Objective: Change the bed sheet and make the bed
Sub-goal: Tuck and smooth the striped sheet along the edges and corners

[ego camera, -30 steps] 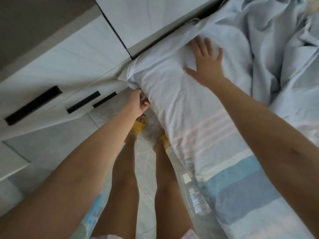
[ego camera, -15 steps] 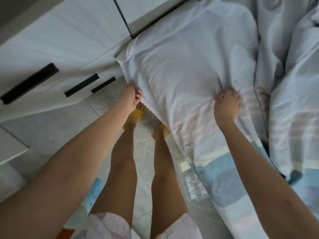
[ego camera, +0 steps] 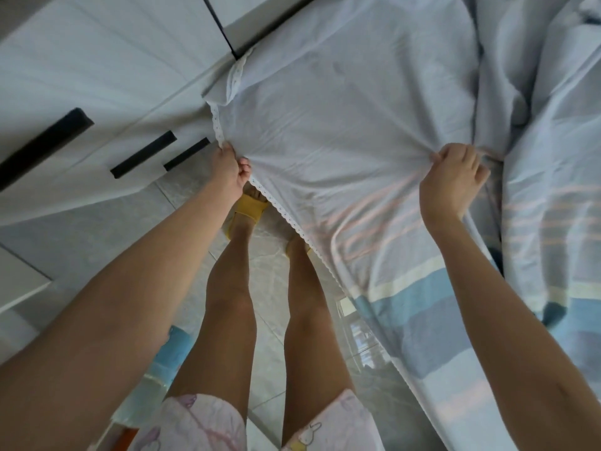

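I've got the left grip (ego camera: 229, 170) curled tight on the lace-trimmed hem of the thin white bed sheet with pink and blue stripes (ego camera: 341, 109), at the bed's side near the white cabinet with black bar handles (ego camera: 97, 76). The right grip (ego camera: 452, 187) bunches a fold of the same sheet further in on the bed. The cloth pulls taut between them and hangs toward the pale tiled floor (ego camera: 97, 242), just beside the yellow slippers (ego camera: 250, 206).

The sheet (ego camera: 341, 125) spreads from twelve to four o'clock. The drawers (ego camera: 97, 76) stand at ten o'clock, just beside its corner. The floor (ego camera: 97, 242) lies at eight o'clock.
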`<action>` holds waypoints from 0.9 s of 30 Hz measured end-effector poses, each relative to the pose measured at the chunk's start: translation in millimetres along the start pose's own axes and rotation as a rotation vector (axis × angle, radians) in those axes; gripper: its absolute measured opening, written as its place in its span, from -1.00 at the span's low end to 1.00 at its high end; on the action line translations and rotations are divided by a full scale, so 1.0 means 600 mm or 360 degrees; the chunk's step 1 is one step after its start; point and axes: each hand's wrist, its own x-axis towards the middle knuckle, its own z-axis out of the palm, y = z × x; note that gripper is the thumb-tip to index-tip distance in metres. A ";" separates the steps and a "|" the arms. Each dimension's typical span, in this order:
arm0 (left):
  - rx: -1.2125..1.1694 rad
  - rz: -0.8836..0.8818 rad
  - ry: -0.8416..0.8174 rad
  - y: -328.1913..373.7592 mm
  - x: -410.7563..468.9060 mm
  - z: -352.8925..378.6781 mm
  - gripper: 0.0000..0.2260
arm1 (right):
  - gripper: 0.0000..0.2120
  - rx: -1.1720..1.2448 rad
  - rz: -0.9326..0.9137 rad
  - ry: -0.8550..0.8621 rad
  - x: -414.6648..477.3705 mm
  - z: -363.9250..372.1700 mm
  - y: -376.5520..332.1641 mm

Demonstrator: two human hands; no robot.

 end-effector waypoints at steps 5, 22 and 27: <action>-0.0124 0.0036 0.0025 0.007 0.000 0.008 -0.70 | -0.73 0.0076 0.0059 -0.0081 0.013 0.024 -0.003; 0.3640 0.2652 -0.0950 -0.037 -0.017 0.114 -0.39 | -0.41 -0.0423 -0.1077 -0.0449 -0.125 0.101 0.234; 0.3595 0.2279 -0.0395 0.002 -0.032 0.183 -0.47 | -0.42 0.0024 0.0242 -0.0432 -0.134 0.075 0.285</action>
